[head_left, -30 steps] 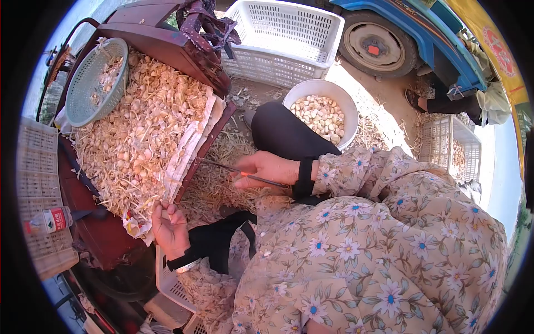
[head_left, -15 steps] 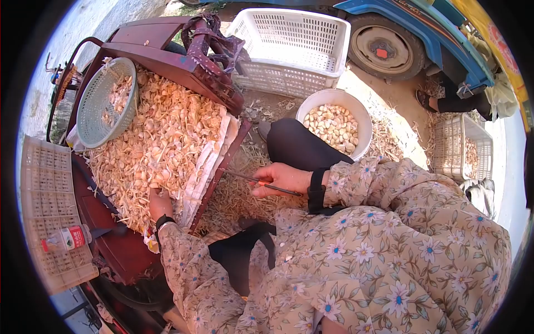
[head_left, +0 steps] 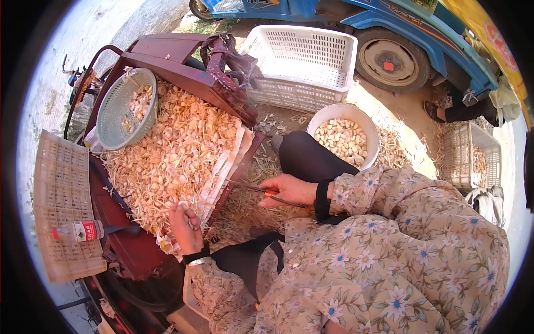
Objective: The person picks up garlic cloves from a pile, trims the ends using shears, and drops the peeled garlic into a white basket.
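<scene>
Loose garlic, with dry skins and stems, is heaped on the bed of a dark red cart. My left hand is at the heap's near edge, its fingers curled around a pale garlic bulb, partly hidden. Farther right, my right hand grips a thin dark metal tool with an orange part; its tip points left toward the cart edge. Beyond my knee stands a white bucket holding pale garlic.
A green colander rests on the heap. A white crate stands behind the cart, and another crate at right. A bottle lies against a tilted crate at left. A blue vehicle and a person's leg are beyond.
My left hand has drawn back from the garlic heap toward me, its fingers now curled around a bulb. The right hand keeps its grip on the tool. The whole view has shifted slightly.
</scene>
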`<state>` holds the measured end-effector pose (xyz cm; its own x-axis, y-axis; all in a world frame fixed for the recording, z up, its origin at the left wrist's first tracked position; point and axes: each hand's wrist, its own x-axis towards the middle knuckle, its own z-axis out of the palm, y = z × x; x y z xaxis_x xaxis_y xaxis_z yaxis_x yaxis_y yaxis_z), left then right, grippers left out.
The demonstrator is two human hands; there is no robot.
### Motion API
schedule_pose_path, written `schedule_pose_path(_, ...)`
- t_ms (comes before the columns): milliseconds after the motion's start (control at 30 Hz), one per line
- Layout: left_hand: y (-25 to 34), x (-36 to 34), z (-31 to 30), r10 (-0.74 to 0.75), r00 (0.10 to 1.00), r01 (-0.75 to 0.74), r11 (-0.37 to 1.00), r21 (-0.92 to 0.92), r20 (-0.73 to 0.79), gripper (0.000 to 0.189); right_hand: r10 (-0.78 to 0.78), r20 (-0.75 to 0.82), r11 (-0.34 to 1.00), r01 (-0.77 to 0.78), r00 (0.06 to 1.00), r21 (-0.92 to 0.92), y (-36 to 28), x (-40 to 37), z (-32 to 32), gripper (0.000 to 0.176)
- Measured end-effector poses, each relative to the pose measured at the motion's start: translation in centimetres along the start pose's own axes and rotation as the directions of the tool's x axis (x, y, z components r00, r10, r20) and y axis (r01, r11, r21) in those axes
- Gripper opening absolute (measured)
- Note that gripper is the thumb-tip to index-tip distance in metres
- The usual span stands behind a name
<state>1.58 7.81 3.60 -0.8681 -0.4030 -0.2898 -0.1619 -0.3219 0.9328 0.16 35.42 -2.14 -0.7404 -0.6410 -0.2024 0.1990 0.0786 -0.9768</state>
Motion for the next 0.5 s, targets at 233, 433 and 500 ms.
schedule_pose_path(233, -4.3, -8.5, 6.7, -0.166, 0.939, 0.181, 0.983, -0.023, 0.302, 0.011, -0.208, -0.019, 0.975, 0.209, 0.978, 0.075, -3.8, 1.3, 2.6, 0.041)
schedule_pose_path(433, -5.5, -10.4, 7.4, -0.121, 0.939, 0.193, 0.959, -0.205, 0.321, 0.019, -0.054, 0.027, 0.868, 0.033, 0.998, 0.495, -3.2, -0.3, 2.8, 0.041)
schedule_pose_path(500, -5.7, -10.9, 7.5, -0.116, 0.942, 0.189, 0.959, -0.211, 0.314, 0.019, -0.038, 0.075, 0.869, -0.004, 0.996, 0.495, -3.4, -0.7, 2.5, 0.041)
